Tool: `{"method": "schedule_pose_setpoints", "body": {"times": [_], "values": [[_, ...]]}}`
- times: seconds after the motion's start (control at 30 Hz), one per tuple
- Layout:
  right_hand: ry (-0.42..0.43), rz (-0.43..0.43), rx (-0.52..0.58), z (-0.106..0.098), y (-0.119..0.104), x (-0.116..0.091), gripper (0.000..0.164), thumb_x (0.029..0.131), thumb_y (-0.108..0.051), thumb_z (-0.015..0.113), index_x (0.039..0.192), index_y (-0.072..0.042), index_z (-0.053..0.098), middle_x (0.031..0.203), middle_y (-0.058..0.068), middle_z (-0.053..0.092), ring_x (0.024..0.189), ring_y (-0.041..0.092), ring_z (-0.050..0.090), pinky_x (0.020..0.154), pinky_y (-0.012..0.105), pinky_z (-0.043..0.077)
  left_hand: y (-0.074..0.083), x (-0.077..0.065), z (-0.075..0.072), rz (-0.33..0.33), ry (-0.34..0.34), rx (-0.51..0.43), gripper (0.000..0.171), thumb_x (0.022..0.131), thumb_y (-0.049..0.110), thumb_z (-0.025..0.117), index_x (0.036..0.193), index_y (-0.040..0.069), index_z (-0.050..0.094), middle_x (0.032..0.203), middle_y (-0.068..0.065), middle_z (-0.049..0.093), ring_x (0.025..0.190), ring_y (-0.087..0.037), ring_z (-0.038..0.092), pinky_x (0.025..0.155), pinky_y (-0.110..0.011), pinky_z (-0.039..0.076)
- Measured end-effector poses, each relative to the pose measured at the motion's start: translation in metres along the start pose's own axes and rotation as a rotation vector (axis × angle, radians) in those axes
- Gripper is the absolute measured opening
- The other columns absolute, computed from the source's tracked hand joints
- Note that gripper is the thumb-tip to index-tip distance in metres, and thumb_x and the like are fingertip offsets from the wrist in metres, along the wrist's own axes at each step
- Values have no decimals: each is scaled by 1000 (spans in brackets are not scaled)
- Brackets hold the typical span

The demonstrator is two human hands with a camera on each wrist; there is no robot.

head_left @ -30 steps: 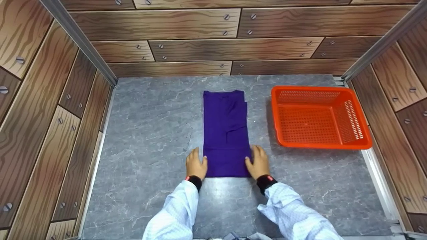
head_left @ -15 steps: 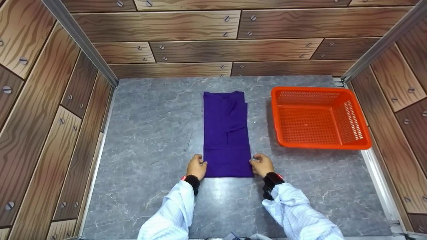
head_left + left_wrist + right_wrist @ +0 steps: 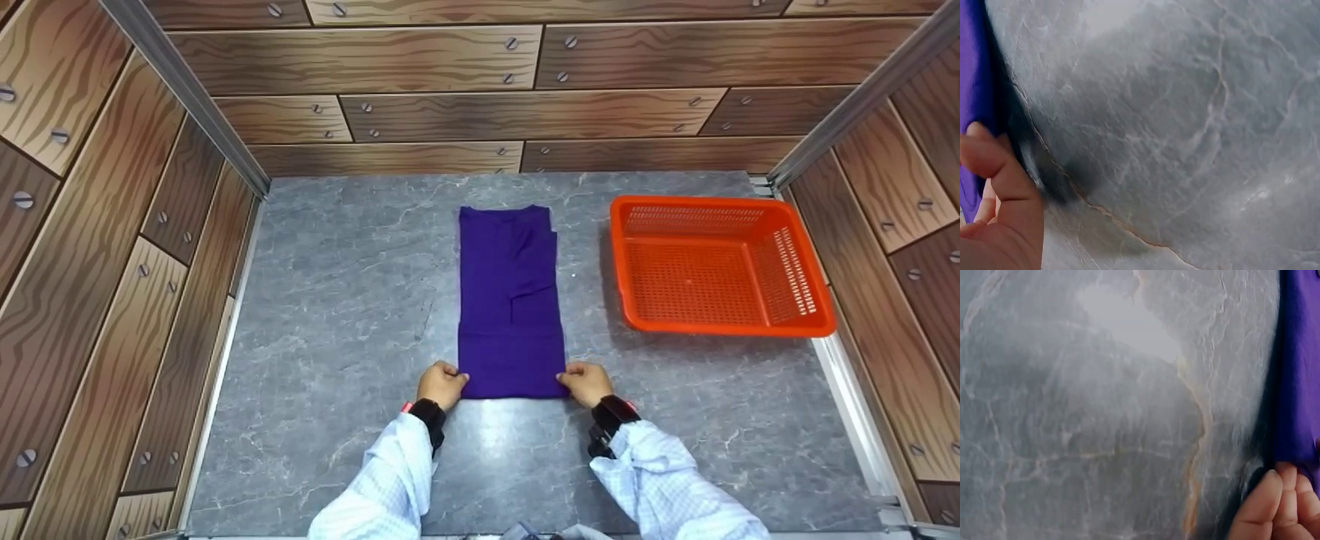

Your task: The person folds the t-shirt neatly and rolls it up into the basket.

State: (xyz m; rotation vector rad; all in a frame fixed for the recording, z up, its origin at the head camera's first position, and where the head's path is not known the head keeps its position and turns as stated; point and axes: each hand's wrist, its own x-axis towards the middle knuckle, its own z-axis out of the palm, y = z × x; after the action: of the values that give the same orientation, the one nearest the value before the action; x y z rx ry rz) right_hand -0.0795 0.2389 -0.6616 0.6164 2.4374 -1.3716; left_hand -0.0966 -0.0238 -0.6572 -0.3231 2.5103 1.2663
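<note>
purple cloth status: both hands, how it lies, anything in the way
Left hand, right hand pinching purple cloth at near end, one per side. Cloth folded, lying on grey surface. Orange-red basket off right, apart from hands.

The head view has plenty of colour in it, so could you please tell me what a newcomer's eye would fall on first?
Probably the bright orange-red basket, at the right of the grey surface. Next comes the folded purple cloth, flat near the middle, with the left hand and right hand pinching its side edges near the bottom.
</note>
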Motion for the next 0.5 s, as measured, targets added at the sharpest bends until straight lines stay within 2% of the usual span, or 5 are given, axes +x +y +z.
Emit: {"method": "schedule_pose_setpoints", "body": {"times": [0.1,0.23,0.33,0.5], "values": [[-19,20,77,1,1,-3,19,80,-7,64,89,9,65,71,5,60,59,12,56,57,27,52,-2,-2,0,-1,-25,27,19,79,18,68,84,2,60,77,-7,64,74,-19,59,68,-32,47],[-38,81,230,3,2,-5,10,82,-2,62,80,8,61,71,3,51,63,16,56,64,36,56,-6,-4,0,23,-52,25,17,81,16,67,73,2,61,67,-1,56,63,-14,50,59,-27,42],[-51,124,289,2,2,-6,9,83,-2,61,77,5,58,72,3,47,62,15,55,64,35,56,-9,-6,0,48,-59,-10,18,82,14,65,69,2,62,64,1,52,59,-13,45,57,-25,39],[-93,193,368,0,1,-10,12,85,-4,60,90,7,58,82,13,58,61,20,64,60,31,56,-12,-10,-2,57,-70,-50,14,84,15,63,76,3,62,68,0,54,62,-12,47,60,-26,41]]}}
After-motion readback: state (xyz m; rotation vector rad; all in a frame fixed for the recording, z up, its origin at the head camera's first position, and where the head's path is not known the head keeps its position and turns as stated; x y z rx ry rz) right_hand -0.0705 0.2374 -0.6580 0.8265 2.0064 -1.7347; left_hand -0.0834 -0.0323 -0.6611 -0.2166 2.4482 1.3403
